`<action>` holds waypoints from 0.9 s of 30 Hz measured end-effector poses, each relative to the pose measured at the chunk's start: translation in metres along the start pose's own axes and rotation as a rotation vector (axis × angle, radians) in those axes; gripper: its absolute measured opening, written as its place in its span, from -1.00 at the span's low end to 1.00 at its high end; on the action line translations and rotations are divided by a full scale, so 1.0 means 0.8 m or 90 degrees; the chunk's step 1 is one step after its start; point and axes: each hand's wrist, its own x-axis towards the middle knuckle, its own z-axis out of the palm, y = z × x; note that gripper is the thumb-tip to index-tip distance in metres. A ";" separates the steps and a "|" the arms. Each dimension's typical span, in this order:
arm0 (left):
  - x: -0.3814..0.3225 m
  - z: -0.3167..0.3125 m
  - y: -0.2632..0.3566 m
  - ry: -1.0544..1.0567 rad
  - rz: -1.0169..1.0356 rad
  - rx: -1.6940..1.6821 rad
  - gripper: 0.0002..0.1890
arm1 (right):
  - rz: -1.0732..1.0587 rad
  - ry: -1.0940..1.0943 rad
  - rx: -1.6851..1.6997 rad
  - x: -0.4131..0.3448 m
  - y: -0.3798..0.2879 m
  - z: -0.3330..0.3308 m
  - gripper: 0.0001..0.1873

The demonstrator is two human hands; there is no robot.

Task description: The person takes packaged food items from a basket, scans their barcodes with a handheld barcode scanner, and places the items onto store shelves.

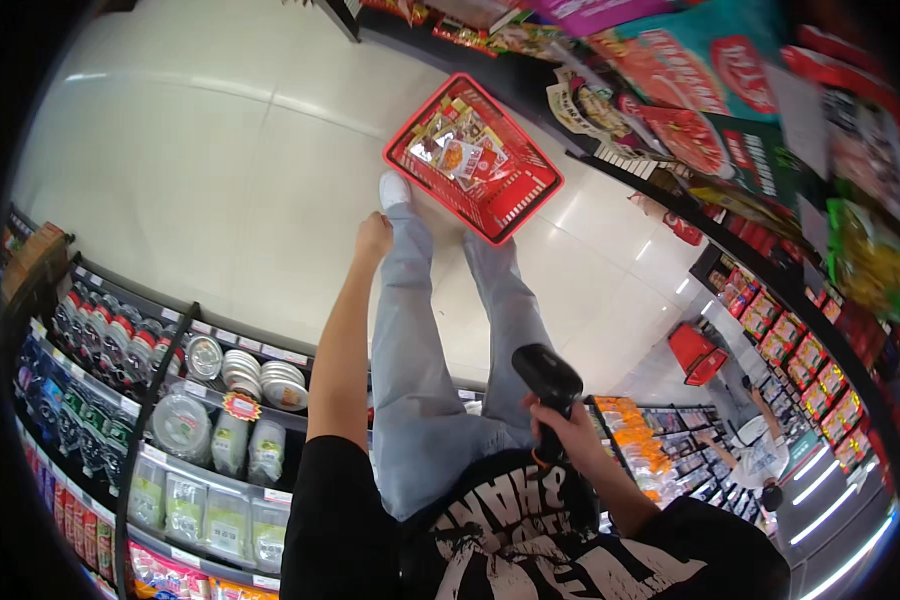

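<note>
My right hand point(566, 431) grips the handle of a black handheld barcode scanner point(547, 375) in front of my waist. My left hand point(376, 234) hangs low beside my left trouser leg, with its fingers curled in and nothing visible in it. By my shoes, to the upper right of my left hand, a red plastic shopping basket point(525, 193) stands on the floor. Several flat food packets point(465, 154) lie in the basket towards its far left end, some with shiny clear wrapping.
Shelves at the left hold dark drink bottles point(124, 330), foil dishes point(204, 356) and plastic cups point(229, 442). Bagged snacks point(682, 67) fill the shelf at the upper right. Farther right, another person point(757, 457) is near a second red basket point(696, 354). Pale floor tiles point(195, 165) lie between the shelves.
</note>
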 end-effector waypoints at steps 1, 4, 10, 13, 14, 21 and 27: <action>0.012 0.015 -0.005 -0.056 0.002 -0.053 -0.64 | 0.042 0.016 -0.009 0.005 0.010 -0.003 -0.80; 0.027 0.050 0.002 -0.177 0.002 -0.165 -0.70 | 0.132 0.063 -0.040 0.024 0.037 -0.031 -0.78; 0.043 0.131 0.076 -0.168 0.067 -0.152 -0.67 | 0.181 0.139 -0.034 0.060 0.038 -0.095 -0.82; 0.066 0.190 0.116 -0.207 0.154 -0.119 -0.67 | 0.180 0.199 -0.009 0.081 0.046 -0.124 -0.83; 0.076 0.210 0.131 -0.228 0.219 -0.092 -0.66 | 0.205 0.197 0.001 0.087 0.053 -0.136 -0.84; 0.182 0.341 0.142 -0.124 0.272 0.170 -0.32 | 0.233 0.143 0.039 0.141 0.070 -0.161 -0.80; 0.238 0.361 0.132 -0.196 0.210 0.121 -0.42 | 0.201 0.150 0.088 0.144 0.088 -0.180 -0.82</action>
